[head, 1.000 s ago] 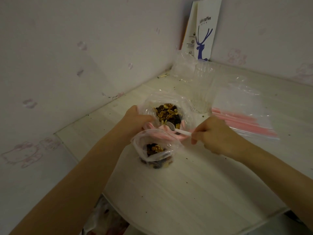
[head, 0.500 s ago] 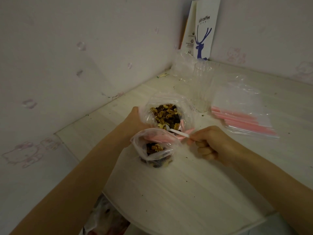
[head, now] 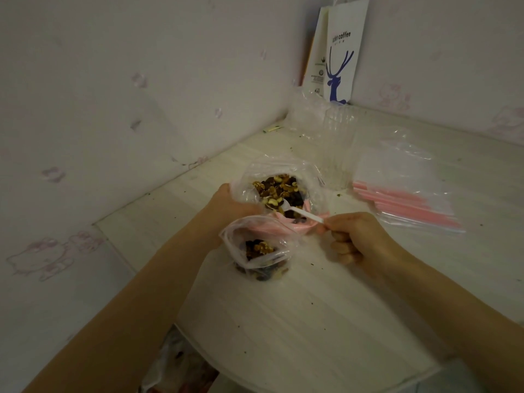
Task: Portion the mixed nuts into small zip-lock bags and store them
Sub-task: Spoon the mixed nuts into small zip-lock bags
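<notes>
A large clear bag of mixed nuts point(head: 279, 188) stands open on the table. Just in front of it is a small zip-lock bag point(head: 259, 251) with a pink strip, partly filled with nuts. My left hand point(head: 229, 205) grips the edges of the two bags and holds them open. My right hand point(head: 357, 236) pinches the handle of a white plastic spoon point(head: 295, 209). The spoon's bowl lies among the nuts in the large bag.
A stack of empty zip-lock bags point(head: 402, 194) with pink strips lies to the right. Clear plastic cups point(head: 338, 143) and crumpled plastic stand behind the nuts. A white paper coffee bag point(head: 338, 52) leans in the wall corner. Crumbs dot the pale wooden table point(head: 312, 321).
The spoon's bowl has moved from the mouth of the small bag back into the nuts in the large bag. My right hand shifted slightly with it. The left hand has stayed in place.
</notes>
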